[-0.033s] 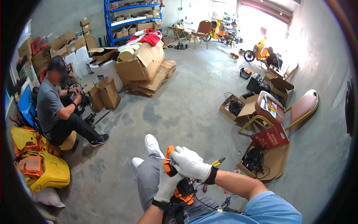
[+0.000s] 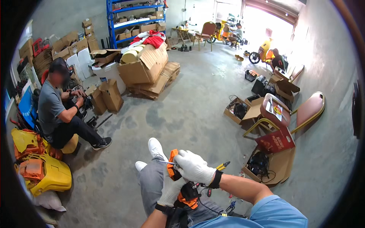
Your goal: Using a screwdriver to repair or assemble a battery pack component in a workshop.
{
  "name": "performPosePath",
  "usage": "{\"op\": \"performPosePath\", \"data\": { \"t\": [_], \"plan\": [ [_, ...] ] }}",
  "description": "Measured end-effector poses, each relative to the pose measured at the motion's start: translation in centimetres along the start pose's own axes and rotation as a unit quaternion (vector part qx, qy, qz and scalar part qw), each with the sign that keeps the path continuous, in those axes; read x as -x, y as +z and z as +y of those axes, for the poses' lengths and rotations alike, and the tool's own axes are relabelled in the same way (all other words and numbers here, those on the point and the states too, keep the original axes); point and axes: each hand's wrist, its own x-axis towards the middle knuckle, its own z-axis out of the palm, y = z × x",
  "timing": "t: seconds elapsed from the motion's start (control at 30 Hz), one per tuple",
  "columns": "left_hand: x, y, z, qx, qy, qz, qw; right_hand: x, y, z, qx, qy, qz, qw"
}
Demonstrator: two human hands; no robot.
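Observation:
I sit with an orange and black plastic part (image 2: 173,154) held upright over my lap. My left hand (image 2: 170,192), in a white knit glove, is closed round it from below. Above, my gloved right hand (image 2: 195,167) is closed against the part's upper end. A tool with a thin metal shaft (image 2: 164,162) sticks out leftward at its fingers; its handle is hidden. Below the hands, a black box-shaped piece (image 2: 189,190) with a cable lies by another orange piece (image 2: 189,201) on my lap. Beyond my right wrist is a yellow and black tool handle (image 2: 223,166).
At left a person (image 2: 57,102) sits handling dark parts beside yellow plastic panels (image 2: 53,174). To the right stand a chair (image 2: 275,111) bearing scissors (image 2: 277,110) and a cardboard box (image 2: 283,167) of black cables. Blue shelving (image 2: 110,22), stacked cartons (image 2: 142,68) and a yellow scooter (image 2: 262,49) are farther off.

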Motion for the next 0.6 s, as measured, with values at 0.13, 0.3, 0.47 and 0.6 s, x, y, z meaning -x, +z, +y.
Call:
{"op": "performPosePath", "data": {
  "t": [0.13,0.3,0.47,0.6],
  "plan": [
    [-0.1,0.2,0.4,-0.003,0.029,0.016,0.999,0.4,-0.5,-0.3,-0.009,0.012,0.014,1.0],
    [0.4,0.6,1.0,-0.019,0.04,0.002,0.999,0.8,-1.2,-0.1,-0.002,0.014,0.007,1.0],
    [1.3,0.3,1.8,-0.023,0.045,0.026,0.998,0.3,-0.6,-0.5,0.0,-0.024,0.004,1.0],
    [1.4,0.2,2.0,-0.032,0.064,0.023,0.997,0.0,-0.3,-0.6,-0.017,-0.027,0.018,0.999]
  ]
}}
